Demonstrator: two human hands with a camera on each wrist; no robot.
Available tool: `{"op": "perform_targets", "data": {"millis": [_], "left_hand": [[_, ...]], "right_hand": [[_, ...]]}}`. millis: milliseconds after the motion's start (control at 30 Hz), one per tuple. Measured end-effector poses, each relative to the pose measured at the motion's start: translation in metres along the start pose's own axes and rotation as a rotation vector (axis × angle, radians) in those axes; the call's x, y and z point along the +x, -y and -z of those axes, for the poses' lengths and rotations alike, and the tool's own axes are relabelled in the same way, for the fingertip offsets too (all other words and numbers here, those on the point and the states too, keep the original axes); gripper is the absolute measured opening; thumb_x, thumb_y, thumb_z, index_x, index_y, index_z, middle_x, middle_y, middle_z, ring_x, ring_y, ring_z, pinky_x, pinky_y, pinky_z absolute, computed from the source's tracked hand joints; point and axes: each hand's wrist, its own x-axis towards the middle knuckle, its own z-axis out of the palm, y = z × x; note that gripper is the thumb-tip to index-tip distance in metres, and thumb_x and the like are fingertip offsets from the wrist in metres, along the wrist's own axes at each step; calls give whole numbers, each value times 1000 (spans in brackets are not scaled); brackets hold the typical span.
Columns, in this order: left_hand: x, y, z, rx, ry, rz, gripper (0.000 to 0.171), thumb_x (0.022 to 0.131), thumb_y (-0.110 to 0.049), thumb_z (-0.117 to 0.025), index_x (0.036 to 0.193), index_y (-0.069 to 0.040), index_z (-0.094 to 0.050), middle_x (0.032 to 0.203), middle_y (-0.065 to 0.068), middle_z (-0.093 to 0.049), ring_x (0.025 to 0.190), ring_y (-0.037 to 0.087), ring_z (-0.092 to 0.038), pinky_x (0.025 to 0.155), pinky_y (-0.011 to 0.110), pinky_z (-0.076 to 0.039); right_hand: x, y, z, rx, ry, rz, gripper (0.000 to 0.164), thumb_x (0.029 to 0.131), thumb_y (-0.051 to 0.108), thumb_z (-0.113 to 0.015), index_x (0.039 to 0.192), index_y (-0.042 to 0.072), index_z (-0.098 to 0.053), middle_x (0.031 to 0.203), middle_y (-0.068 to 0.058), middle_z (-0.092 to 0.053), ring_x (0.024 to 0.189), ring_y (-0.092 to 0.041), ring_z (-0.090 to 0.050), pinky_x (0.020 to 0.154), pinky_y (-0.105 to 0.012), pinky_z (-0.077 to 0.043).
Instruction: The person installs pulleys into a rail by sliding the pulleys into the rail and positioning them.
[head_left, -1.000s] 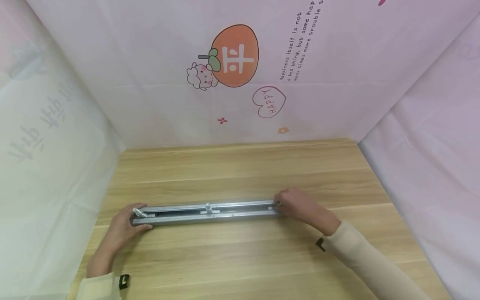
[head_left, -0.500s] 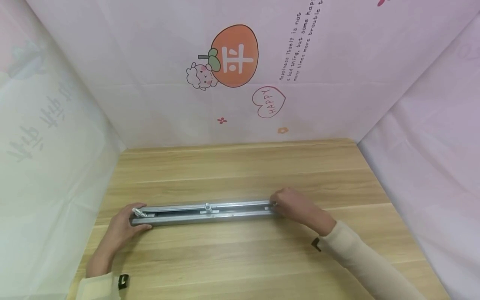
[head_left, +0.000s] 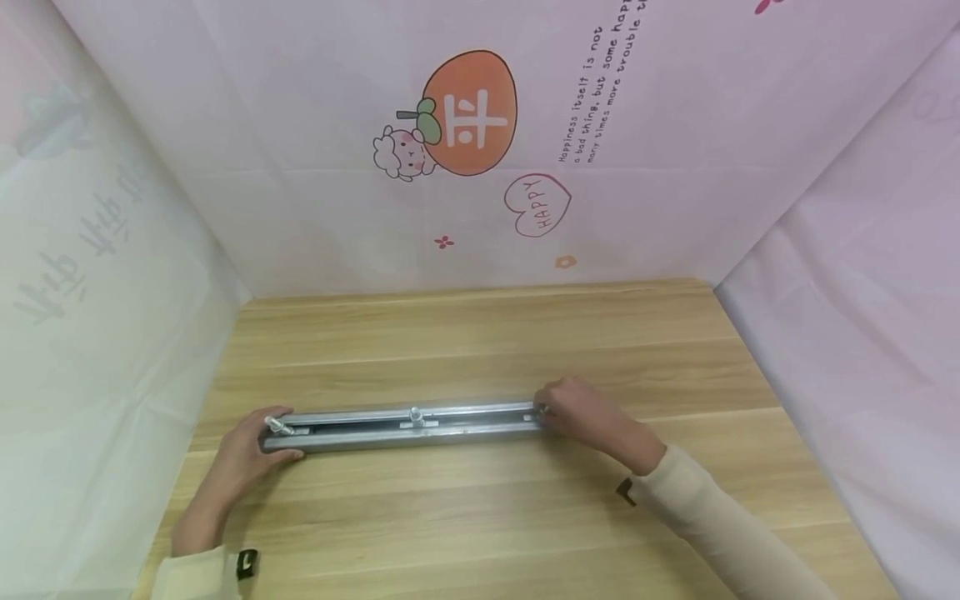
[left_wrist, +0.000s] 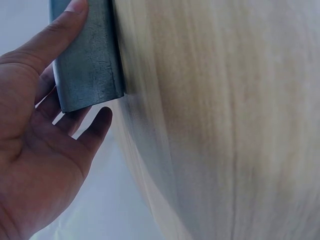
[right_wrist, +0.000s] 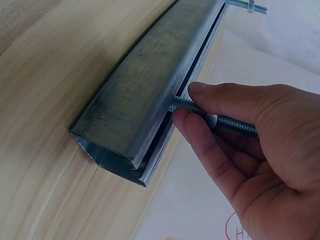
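Observation:
A grey metal strut channel (head_left: 480, 430) lies across the wooden table with its slot facing up. My left hand (head_left: 242, 458) grips its left end, thumb on the near side and fingers on the far side. Close by, a threaded bolt (head_left: 280, 426) leans out of the slot. A second bolt (head_left: 417, 415) stands near the middle, with a small flat plate under it. Toward the right end, my right hand (head_left: 588, 419) pinches a third threaded bolt (right_wrist: 235, 125) between thumb and fingers. In the right wrist view, that bolt sticks out of the slot, a little in from the channel's end.
Wooden tabletop (head_left: 465, 517) surrounds the channel on all sides. A pale printed cloth (head_left: 315, 208) rises behind the table, and similar cloth hangs at the left and right. A small dark clip-like piece (head_left: 247, 563) sits at the left cuff.
My right hand has moved slightly left along the channel, and the bolt it pinches has shifted left with it. The left hand and the channel look unmoved.

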Motion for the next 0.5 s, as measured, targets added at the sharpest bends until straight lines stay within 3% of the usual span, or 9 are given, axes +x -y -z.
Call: {"op": "perform_targets", "data": {"millis": [267,500], "left_hand": [[-2,-2,2,-5,12,18,74,58,-16,-90,122,5,-60,122,33,-60,111,52,-54,96,66,-43],[-6,-9,0,-62,81,71,84,70,-24,-85,136,11,-47,142,38,-41,128,57,-36,106,70,-29]], "right_hand": [[1,1,-3,20,-9,-9,4,82,9,-73,87,10,-74,80,1,-71,65,-2,-57,59,-21,-55],[-4,-1,3,-49,-61,-68,32,87,33,-71,105,7,-73,95,-4,-72,77,-10,-65,67,-29,-58]]}}
